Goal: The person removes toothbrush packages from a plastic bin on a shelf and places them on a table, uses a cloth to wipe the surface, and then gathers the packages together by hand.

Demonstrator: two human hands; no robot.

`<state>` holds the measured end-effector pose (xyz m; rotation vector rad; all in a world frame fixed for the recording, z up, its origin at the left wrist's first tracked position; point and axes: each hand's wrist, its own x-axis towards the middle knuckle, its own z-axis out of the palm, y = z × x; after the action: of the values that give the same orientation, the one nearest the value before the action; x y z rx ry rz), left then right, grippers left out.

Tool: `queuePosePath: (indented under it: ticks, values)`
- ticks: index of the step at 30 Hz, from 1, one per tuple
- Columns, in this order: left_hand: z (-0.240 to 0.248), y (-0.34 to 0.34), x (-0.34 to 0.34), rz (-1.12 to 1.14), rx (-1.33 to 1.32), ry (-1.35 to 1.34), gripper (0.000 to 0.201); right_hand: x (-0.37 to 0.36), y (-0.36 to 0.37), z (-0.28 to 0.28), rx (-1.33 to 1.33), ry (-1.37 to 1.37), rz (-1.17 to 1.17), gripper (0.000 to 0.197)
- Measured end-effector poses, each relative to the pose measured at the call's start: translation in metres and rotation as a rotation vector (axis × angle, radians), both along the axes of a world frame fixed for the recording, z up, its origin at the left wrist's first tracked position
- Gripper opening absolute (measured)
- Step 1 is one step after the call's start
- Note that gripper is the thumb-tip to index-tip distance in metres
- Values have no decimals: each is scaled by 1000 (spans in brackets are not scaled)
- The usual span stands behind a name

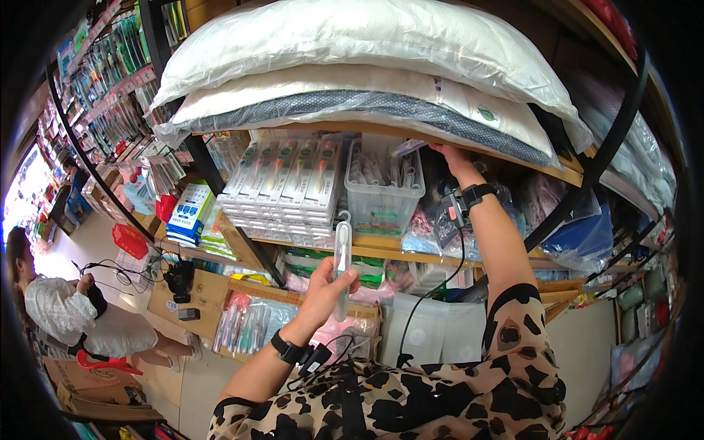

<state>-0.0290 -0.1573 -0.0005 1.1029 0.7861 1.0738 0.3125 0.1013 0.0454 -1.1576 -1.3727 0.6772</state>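
Note:
My left hand [328,287] is closed round a slim clear plastic tube case [342,257], held upright with a hook at its top and a pale stick-like item inside. Just beyond it stands a clear plastic bin [383,205] filled with several similar clear cases [381,169]. My right hand [455,160] reaches under the upper shelf board, at the bin's back right corner. Its fingers are partly hidden and look closed by a small bluish-white wrapped piece [408,147]. Left of the bin, boxed toothbrush packs [282,183] are stacked in layers.
Plastic-wrapped pillows [367,44] overhang the upper shelf, whose wooden edge [513,158] runs close above my right wrist. A black cable [433,293] hangs from that wrist. Black shelf posts [205,165] flank the stock. Another person [81,315] stands at the left near a cardboard box [192,297].

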Motion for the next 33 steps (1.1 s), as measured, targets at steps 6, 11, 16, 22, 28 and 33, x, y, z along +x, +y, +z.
queuePosePath:
  ticks: [6,11,16,22,28,33]
  values:
    - [-6,0,-8,48,-26,-13,18,-27,27,-8,93,-573,-128,49]
    - [-4,-3,-17,113,-78,-8,18,-53,19,1,313,-877,-295,51]
    - [-6,-3,-22,120,-89,-18,21,-70,10,12,269,-981,-277,45]
    - [-9,-3,-20,105,-98,-47,20,-64,28,-2,435,-1005,-338,33]
    - [-9,1,-17,93,-100,-49,19,-63,35,-7,605,-968,-373,30]
    - [-6,-1,-19,120,-74,-2,16,-75,20,12,251,-1135,-201,27]
